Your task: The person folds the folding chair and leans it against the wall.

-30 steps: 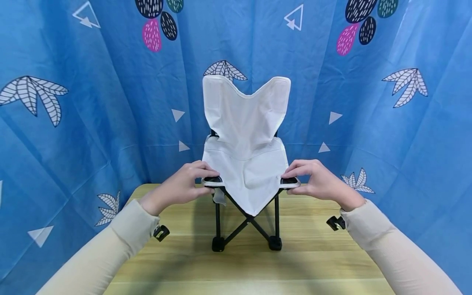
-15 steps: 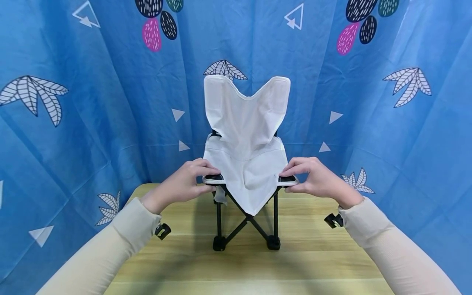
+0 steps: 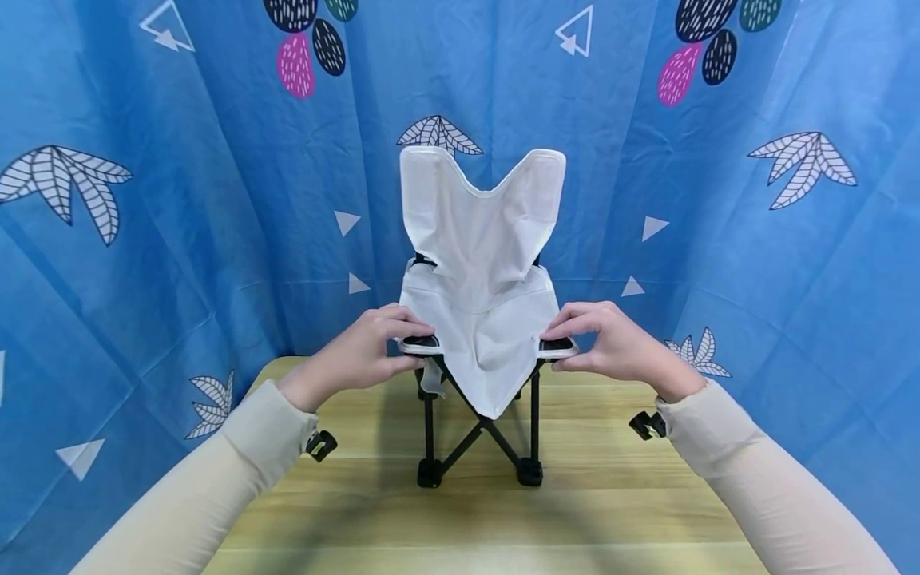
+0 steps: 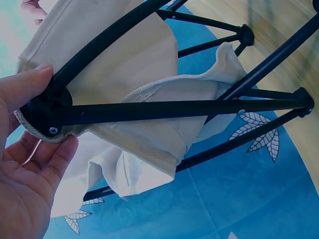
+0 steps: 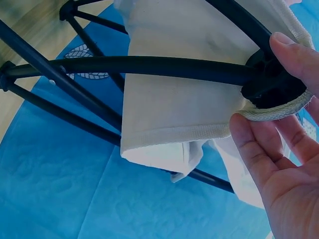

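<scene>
A small folding chair [image 3: 481,319] with a white fabric seat and back stands upright in the middle of the head view. Its crossed black legs [image 3: 483,431] rest on the table. My left hand [image 3: 366,347] pinches the front left seat corner, fingers above and thumb below. On the opposite front corner, my right hand [image 3: 611,343] grips in the same way. The left wrist view shows a black plastic corner joint [image 4: 45,109] between thumb and fingers. A matching joint [image 5: 274,79] sits in the right hand's grip, with white fabric edging round it.
The wooden table [image 3: 474,519] extends in front of the chair. A blue patterned curtain [image 3: 309,200] hangs behind and on both sides, close to the chair back. A loose white flap [image 3: 433,377] hangs under the left seat corner. Black clips [image 3: 321,445] sit at the cuffs.
Both hands have moved slightly inward and upward with the seat corners. The front legs stand a little closer together, so the chair is somewhat narrower.
</scene>
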Tool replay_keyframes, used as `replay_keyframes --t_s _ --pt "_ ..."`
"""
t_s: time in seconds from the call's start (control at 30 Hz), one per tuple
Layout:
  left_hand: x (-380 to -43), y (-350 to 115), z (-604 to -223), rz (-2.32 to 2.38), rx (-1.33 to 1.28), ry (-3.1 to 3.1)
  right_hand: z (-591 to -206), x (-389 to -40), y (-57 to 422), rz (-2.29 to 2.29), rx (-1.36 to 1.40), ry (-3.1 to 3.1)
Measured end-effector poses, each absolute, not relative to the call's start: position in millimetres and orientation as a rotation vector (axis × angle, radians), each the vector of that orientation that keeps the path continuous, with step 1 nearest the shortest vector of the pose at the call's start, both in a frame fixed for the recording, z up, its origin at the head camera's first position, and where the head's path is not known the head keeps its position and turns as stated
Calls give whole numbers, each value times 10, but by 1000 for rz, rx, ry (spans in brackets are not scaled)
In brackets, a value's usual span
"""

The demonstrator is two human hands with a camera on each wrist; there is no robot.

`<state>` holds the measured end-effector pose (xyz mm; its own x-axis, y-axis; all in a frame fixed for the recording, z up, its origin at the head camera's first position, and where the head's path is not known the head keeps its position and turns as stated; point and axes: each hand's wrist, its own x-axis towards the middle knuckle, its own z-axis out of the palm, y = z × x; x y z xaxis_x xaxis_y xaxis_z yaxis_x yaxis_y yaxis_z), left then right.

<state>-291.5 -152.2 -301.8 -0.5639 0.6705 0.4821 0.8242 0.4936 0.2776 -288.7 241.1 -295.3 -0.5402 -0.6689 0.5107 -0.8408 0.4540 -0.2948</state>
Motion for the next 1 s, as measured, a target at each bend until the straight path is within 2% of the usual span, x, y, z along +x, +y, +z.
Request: replay_keyframes --t_s 1.0 --pt "-3008 -1407 -2966 -696 -1324 -2328 -2878 -2964 2315 786 1315 -2354"
